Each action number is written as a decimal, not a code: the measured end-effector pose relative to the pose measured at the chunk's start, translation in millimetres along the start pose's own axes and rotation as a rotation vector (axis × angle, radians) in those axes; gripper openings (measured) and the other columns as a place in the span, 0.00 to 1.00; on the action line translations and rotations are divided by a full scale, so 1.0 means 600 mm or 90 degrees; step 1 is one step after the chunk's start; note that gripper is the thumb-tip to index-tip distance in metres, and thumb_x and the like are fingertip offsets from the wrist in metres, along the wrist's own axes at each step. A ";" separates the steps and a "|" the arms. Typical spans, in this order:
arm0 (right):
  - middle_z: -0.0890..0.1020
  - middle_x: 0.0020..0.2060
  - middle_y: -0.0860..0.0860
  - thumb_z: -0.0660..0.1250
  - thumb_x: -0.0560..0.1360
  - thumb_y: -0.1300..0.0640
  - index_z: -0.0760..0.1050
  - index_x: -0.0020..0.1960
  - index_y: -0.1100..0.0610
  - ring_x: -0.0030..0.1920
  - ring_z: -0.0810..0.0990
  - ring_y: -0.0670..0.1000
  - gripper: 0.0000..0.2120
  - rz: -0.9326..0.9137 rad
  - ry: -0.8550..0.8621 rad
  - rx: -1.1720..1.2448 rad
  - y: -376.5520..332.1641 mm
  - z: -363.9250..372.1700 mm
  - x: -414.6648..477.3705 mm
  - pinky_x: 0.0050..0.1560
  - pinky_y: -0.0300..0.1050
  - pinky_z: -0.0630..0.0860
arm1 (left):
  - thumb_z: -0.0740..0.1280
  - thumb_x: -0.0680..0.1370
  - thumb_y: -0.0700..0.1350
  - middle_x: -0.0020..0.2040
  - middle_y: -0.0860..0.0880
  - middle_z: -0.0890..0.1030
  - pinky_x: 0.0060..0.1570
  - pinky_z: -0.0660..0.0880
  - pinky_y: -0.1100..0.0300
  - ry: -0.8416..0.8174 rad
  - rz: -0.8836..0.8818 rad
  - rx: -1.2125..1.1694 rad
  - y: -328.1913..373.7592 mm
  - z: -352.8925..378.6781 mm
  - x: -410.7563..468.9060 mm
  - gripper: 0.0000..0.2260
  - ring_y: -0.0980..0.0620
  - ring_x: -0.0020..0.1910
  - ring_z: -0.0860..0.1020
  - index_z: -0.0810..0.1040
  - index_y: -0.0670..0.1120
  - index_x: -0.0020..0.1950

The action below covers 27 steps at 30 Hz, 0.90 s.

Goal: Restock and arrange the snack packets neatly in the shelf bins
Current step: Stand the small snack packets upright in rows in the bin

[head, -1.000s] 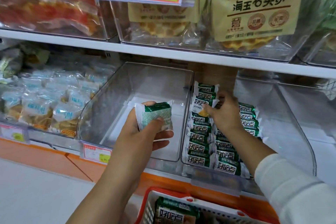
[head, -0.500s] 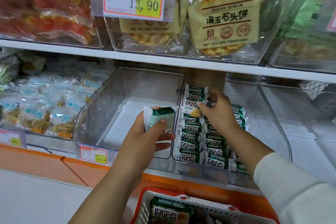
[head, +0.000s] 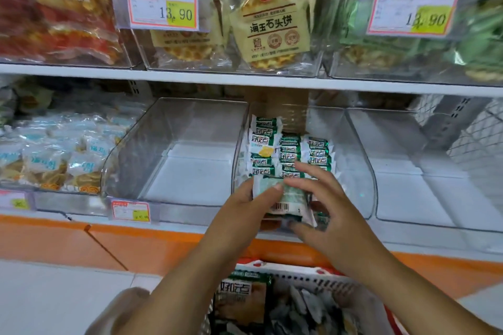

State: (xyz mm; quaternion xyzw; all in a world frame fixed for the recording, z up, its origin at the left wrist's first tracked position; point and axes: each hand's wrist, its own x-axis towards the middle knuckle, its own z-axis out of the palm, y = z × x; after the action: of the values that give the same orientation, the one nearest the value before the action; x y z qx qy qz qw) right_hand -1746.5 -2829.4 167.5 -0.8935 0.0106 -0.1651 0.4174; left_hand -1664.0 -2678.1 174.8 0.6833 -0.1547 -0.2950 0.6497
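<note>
The white shelf (head: 245,80) carries a clear bin (head: 353,149) with rows of green snack packets (head: 288,152) standing on edge in it. Below the shelf edge sits a white-and-red basket (head: 329,277) with more green packs. At the front of the clear bin the left hand (head: 242,215) grips a pale green snack packet (head: 283,198), thumb across its face. The right hand (head: 329,212) lies against the packet's right side with fingers spread and thumb beneath; through the blur I cannot tell whether it grips.
</note>
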 end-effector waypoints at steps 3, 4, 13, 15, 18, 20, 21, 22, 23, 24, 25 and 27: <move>0.69 0.61 0.28 0.73 0.72 0.56 0.71 0.60 0.34 0.64 0.67 0.32 0.24 0.052 0.002 0.005 0.009 -0.013 -0.013 0.58 0.22 0.63 | 0.71 0.67 0.70 0.66 0.50 0.79 0.63 0.76 0.48 -0.015 -0.040 -0.010 -0.009 0.010 0.007 0.36 0.49 0.61 0.80 0.72 0.55 0.70; 0.72 0.58 0.29 0.73 0.72 0.53 0.72 0.59 0.34 0.61 0.71 0.32 0.21 0.086 -0.004 0.027 0.010 -0.019 -0.016 0.56 0.23 0.66 | 0.71 0.67 0.69 0.65 0.50 0.79 0.62 0.77 0.49 -0.015 -0.030 -0.020 -0.008 0.011 0.009 0.35 0.50 0.59 0.81 0.72 0.56 0.70; 0.80 0.27 0.55 0.63 0.76 0.44 0.76 0.42 0.53 0.26 0.76 0.46 0.13 0.255 -0.028 0.160 0.022 -0.035 0.004 0.30 0.32 0.69 | 0.69 0.78 0.43 0.52 0.51 0.86 0.54 0.79 0.54 -0.049 0.037 0.061 -0.005 -0.009 0.030 0.11 0.53 0.51 0.84 0.81 0.50 0.60; 0.79 0.26 0.56 0.62 0.75 0.42 0.74 0.40 0.55 0.25 0.74 0.46 0.16 0.273 -0.023 0.181 0.020 -0.032 0.010 0.29 0.33 0.69 | 0.71 0.77 0.47 0.54 0.51 0.85 0.59 0.78 0.47 -0.023 0.034 0.061 -0.008 -0.013 0.037 0.13 0.51 0.54 0.83 0.81 0.49 0.61; 0.80 0.31 0.45 0.64 0.71 0.40 0.77 0.45 0.53 0.32 0.77 0.44 0.16 0.279 -0.022 0.230 0.021 -0.024 0.018 0.35 0.32 0.72 | 0.76 0.70 0.57 0.57 0.50 0.84 0.61 0.77 0.42 0.002 0.013 0.042 -0.010 -0.019 0.042 0.23 0.48 0.58 0.81 0.80 0.51 0.63; 0.84 0.43 0.40 0.69 0.73 0.47 0.78 0.51 0.45 0.41 0.81 0.39 0.08 0.268 -0.032 0.242 0.026 -0.015 0.023 0.44 0.35 0.76 | 0.74 0.74 0.52 0.55 0.47 0.84 0.58 0.79 0.45 0.007 0.012 0.040 -0.015 -0.022 0.045 0.16 0.46 0.55 0.83 0.81 0.50 0.60; 0.84 0.46 0.39 0.71 0.73 0.50 0.78 0.53 0.44 0.45 0.82 0.39 0.08 0.267 -0.028 0.242 0.028 -0.011 0.026 0.48 0.38 0.77 | 0.72 0.76 0.48 0.53 0.47 0.85 0.56 0.81 0.48 0.012 0.027 0.051 -0.017 -0.024 0.045 0.11 0.47 0.53 0.83 0.82 0.50 0.58; 0.84 0.47 0.39 0.72 0.73 0.52 0.78 0.53 0.44 0.47 0.82 0.40 0.10 0.270 -0.018 0.235 0.031 -0.008 0.031 0.51 0.41 0.78 | 0.71 0.77 0.45 0.52 0.50 0.85 0.54 0.81 0.54 0.038 0.059 0.082 -0.015 -0.027 0.046 0.09 0.51 0.52 0.83 0.82 0.51 0.57; 0.85 0.46 0.41 0.72 0.73 0.53 0.78 0.53 0.43 0.47 0.82 0.41 0.10 0.275 0.002 0.223 0.035 -0.006 0.039 0.51 0.42 0.78 | 0.71 0.77 0.44 0.51 0.54 0.85 0.52 0.80 0.61 0.091 0.109 0.136 -0.017 -0.036 0.047 0.09 0.57 0.52 0.83 0.82 0.52 0.56; 0.85 0.45 0.44 0.73 0.72 0.52 0.77 0.54 0.43 0.47 0.82 0.44 0.11 0.281 0.029 0.210 0.039 -0.004 0.050 0.50 0.43 0.77 | 0.72 0.76 0.44 0.52 0.58 0.84 0.50 0.78 0.67 0.167 0.157 0.197 -0.015 -0.048 0.051 0.10 0.61 0.52 0.81 0.81 0.54 0.56; 0.84 0.43 0.48 0.73 0.72 0.52 0.76 0.54 0.43 0.45 0.82 0.47 0.13 0.285 0.057 0.192 0.045 -0.002 0.066 0.48 0.43 0.76 | 0.72 0.76 0.44 0.54 0.59 0.81 0.50 0.76 0.70 0.246 0.201 0.249 -0.011 -0.062 0.054 0.12 0.63 0.53 0.79 0.80 0.56 0.58; 0.78 0.38 0.52 0.73 0.72 0.52 0.74 0.56 0.45 0.41 0.79 0.52 0.14 0.278 0.090 0.136 0.063 0.006 0.107 0.41 0.43 0.72 | 0.71 0.77 0.46 0.58 0.59 0.78 0.52 0.74 0.71 0.318 0.216 0.323 -0.012 -0.093 0.065 0.18 0.62 0.55 0.78 0.76 0.55 0.66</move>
State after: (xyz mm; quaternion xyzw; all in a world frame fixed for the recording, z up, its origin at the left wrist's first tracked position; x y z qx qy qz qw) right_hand -1680.0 -2861.2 155.4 -0.8071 0.2154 -0.1332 0.5333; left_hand -1601.5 -2656.0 159.2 0.8378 -0.1705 0.0393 0.5172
